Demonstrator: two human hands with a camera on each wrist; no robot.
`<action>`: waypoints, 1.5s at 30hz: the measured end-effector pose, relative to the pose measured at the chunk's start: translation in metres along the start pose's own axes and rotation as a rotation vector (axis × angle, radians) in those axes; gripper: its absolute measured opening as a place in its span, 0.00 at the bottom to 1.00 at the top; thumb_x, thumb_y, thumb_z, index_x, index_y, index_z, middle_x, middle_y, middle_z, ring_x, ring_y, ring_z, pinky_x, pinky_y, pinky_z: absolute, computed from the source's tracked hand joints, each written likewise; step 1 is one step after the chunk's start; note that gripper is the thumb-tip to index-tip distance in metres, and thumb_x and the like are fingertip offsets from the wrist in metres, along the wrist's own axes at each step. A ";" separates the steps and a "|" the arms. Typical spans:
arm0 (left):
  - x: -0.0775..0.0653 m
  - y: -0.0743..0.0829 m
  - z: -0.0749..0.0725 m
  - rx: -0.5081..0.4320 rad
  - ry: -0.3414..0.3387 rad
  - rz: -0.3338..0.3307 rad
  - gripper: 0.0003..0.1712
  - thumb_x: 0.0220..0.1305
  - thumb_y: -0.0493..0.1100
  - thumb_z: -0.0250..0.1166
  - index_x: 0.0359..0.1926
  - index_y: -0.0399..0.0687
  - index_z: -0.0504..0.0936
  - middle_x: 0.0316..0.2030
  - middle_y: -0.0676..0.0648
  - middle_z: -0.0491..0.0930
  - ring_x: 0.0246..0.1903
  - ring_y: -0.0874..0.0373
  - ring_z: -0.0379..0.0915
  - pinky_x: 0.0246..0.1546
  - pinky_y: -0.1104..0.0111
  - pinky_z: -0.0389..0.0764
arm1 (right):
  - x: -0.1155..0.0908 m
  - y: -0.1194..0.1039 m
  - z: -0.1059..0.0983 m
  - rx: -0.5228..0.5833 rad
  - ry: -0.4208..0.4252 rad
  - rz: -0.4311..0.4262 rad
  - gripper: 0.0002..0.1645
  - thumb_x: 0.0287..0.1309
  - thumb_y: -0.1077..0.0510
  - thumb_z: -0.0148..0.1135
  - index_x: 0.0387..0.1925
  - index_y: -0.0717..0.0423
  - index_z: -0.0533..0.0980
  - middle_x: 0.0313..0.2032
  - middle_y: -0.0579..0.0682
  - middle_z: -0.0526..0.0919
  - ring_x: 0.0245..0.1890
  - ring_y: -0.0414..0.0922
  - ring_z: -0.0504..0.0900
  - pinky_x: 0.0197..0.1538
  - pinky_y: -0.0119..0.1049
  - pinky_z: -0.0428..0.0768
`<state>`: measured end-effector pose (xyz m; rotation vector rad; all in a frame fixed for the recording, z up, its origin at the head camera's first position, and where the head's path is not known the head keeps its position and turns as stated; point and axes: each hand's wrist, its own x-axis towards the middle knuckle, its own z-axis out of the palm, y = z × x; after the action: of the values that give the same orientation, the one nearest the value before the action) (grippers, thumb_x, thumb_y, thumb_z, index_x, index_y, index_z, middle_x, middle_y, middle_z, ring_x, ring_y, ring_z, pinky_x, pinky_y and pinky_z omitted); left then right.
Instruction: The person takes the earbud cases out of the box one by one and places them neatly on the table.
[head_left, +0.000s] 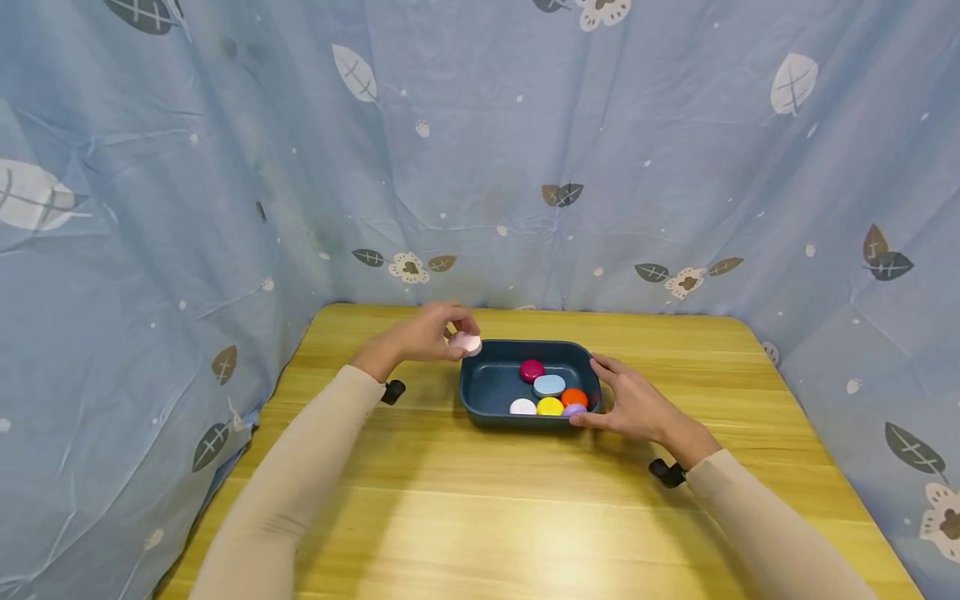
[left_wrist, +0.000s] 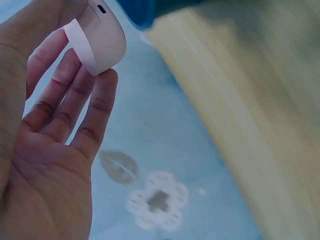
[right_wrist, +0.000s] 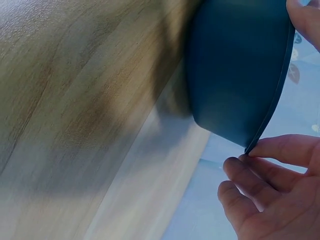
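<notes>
Centre of the head frame: one dark-blue tray point(head_left: 491, 385), long axis left-right; right hand point(head_left: 633, 404) pinches its right-end rim; at its upper-left corner, left hand point(head_left: 431, 333) pinches one pale-pink disc point(head_left: 466, 344), slot towards the top of the left-wrist frame, upper end cut off; six pieces counted inside: magenta point(head_left: 532, 371), blue oval point(head_left: 549, 385), orange point(head_left: 574, 398), yellow point(head_left: 550, 407), white point(head_left: 522, 407), lilac point(head_left: 573, 410); last three partly hidden by the near wall.

A round, pale pink case point(head_left: 466, 344), its side marked by a small dark slot, is held by the far left corner of an open, dark blue tray point(head_left: 493, 385), where rounded, multicolored pieces point(head_left: 550, 386) are gathered.
</notes>
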<state>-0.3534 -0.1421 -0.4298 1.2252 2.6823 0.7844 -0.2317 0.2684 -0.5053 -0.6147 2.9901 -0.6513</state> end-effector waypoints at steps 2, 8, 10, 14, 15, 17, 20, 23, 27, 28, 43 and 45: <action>-0.007 -0.009 -0.002 -0.018 0.022 -0.022 0.18 0.67 0.34 0.81 0.57 0.44 0.92 0.53 0.44 0.89 0.53 0.48 0.85 0.59 0.51 0.94 | 0.000 0.001 0.000 -0.001 0.003 0.004 0.74 0.65 0.24 0.81 0.88 0.72 0.64 0.88 0.70 0.66 0.85 0.74 0.71 0.83 0.72 0.76; -0.025 -0.033 0.003 -0.029 0.032 -0.085 0.18 0.67 0.34 0.81 0.57 0.42 0.93 0.54 0.42 0.89 0.54 0.45 0.86 0.58 0.48 0.94 | -0.001 0.003 0.001 -0.001 0.008 -0.001 0.74 0.65 0.24 0.81 0.87 0.73 0.64 0.88 0.71 0.66 0.84 0.75 0.72 0.82 0.73 0.76; -0.029 -0.041 0.008 -0.013 0.024 -0.096 0.17 0.67 0.33 0.81 0.57 0.41 0.93 0.53 0.41 0.90 0.53 0.45 0.86 0.58 0.49 0.94 | -0.002 0.003 0.001 0.002 0.005 0.002 0.74 0.65 0.24 0.81 0.88 0.72 0.64 0.88 0.70 0.66 0.85 0.74 0.71 0.82 0.73 0.76; -0.033 -0.054 0.019 0.011 -0.001 -0.120 0.17 0.68 0.32 0.81 0.56 0.40 0.93 0.53 0.41 0.90 0.53 0.46 0.85 0.58 0.52 0.94 | -0.003 0.002 0.002 0.011 -0.003 0.010 0.73 0.66 0.25 0.81 0.88 0.72 0.63 0.88 0.70 0.66 0.85 0.74 0.71 0.83 0.72 0.75; -0.033 -0.057 0.022 0.015 -0.006 -0.129 0.17 0.67 0.32 0.81 0.56 0.41 0.93 0.53 0.41 0.90 0.54 0.47 0.85 0.58 0.52 0.94 | -0.003 0.002 0.002 0.012 -0.003 0.010 0.73 0.66 0.25 0.81 0.88 0.72 0.63 0.88 0.70 0.66 0.85 0.74 0.71 0.83 0.72 0.76; -0.035 -0.060 0.026 0.017 -0.015 -0.152 0.17 0.67 0.33 0.82 0.56 0.42 0.93 0.54 0.41 0.90 0.54 0.47 0.86 0.58 0.53 0.93 | -0.003 0.001 0.003 0.015 0.000 0.004 0.73 0.66 0.25 0.82 0.88 0.72 0.64 0.88 0.70 0.67 0.85 0.75 0.71 0.82 0.73 0.76; -0.036 -0.063 0.032 0.023 -0.030 -0.176 0.18 0.67 0.33 0.83 0.56 0.43 0.93 0.54 0.42 0.91 0.55 0.48 0.86 0.59 0.53 0.92 | -0.003 0.000 0.004 0.017 0.003 -0.003 0.74 0.65 0.24 0.82 0.87 0.72 0.64 0.88 0.71 0.67 0.84 0.75 0.72 0.82 0.73 0.76; -0.037 -0.066 0.036 0.027 -0.042 -0.195 0.17 0.67 0.34 0.83 0.56 0.44 0.94 0.54 0.43 0.91 0.54 0.49 0.86 0.60 0.53 0.91 | -0.004 0.000 0.005 0.018 0.002 -0.001 0.74 0.65 0.24 0.82 0.88 0.72 0.64 0.88 0.70 0.67 0.84 0.75 0.71 0.82 0.73 0.76; -0.038 -0.067 0.040 0.023 -0.048 -0.221 0.16 0.67 0.34 0.84 0.55 0.46 0.94 0.53 0.44 0.91 0.52 0.50 0.85 0.60 0.53 0.91 | -0.004 0.001 0.005 0.019 0.002 0.000 0.73 0.66 0.24 0.81 0.88 0.72 0.63 0.88 0.70 0.66 0.85 0.74 0.71 0.82 0.72 0.76; -0.039 -0.066 0.041 0.022 -0.051 -0.225 0.16 0.68 0.35 0.84 0.55 0.46 0.94 0.53 0.44 0.91 0.51 0.50 0.85 0.60 0.53 0.90 | -0.004 0.001 0.005 0.021 0.003 0.000 0.73 0.66 0.24 0.81 0.88 0.71 0.63 0.88 0.70 0.66 0.85 0.74 0.71 0.82 0.72 0.76; -0.033 -0.057 0.030 0.038 -0.040 -0.195 0.23 0.72 0.42 0.84 0.65 0.44 0.92 0.59 0.42 0.92 0.60 0.42 0.88 0.67 0.46 0.88 | -0.004 0.004 0.003 0.031 0.012 0.013 0.74 0.65 0.24 0.82 0.89 0.71 0.62 0.89 0.68 0.66 0.86 0.73 0.70 0.84 0.72 0.75; -0.029 -0.051 0.025 0.042 -0.032 -0.180 0.24 0.74 0.43 0.83 0.67 0.44 0.91 0.62 0.41 0.91 0.63 0.41 0.88 0.69 0.44 0.87 | -0.003 0.004 0.002 0.039 0.014 0.018 0.75 0.65 0.24 0.82 0.89 0.71 0.62 0.89 0.69 0.65 0.86 0.73 0.70 0.84 0.72 0.74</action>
<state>-0.3615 -0.1807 -0.4799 0.9772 2.7469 0.6813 -0.2301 0.2722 -0.5095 -0.5821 2.9842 -0.7146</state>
